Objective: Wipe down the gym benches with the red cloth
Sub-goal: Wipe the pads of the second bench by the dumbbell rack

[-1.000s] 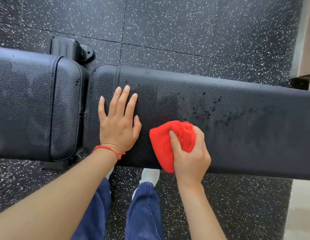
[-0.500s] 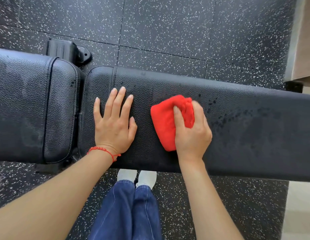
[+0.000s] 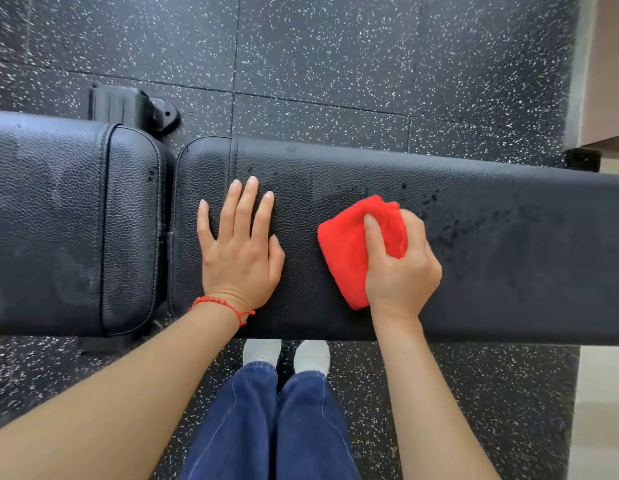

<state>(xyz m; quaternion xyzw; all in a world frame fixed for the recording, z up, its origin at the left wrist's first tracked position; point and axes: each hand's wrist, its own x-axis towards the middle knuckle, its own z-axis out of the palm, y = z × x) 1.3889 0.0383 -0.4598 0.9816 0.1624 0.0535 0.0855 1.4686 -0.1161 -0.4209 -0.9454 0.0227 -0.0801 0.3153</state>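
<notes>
A black padded gym bench runs across the view, its long back pad (image 3: 509, 258) on the right and its seat pad (image 3: 69, 220) on the left, split by a narrow gap. My right hand (image 3: 400, 271) grips a bunched red cloth (image 3: 346, 251) and presses it on the middle of the long pad. My left hand (image 3: 240, 247) rests flat on the same pad near the gap, fingers straight, a red bead bracelet on the wrist. Dark wet specks dot the pad just right of the cloth.
Black speckled rubber floor tiles (image 3: 335, 64) surround the bench. A black bench foot with a wheel (image 3: 138, 109) sticks out behind the seat pad. My blue trousers and white shoes (image 3: 287, 358) stand close against the bench's near edge. A pale wall edge (image 3: 599, 81) rises at the far right.
My right hand slid the red cloth from the pad's near edge up toward the far side, then back to the middle. The left hand stayed flat in place.
</notes>
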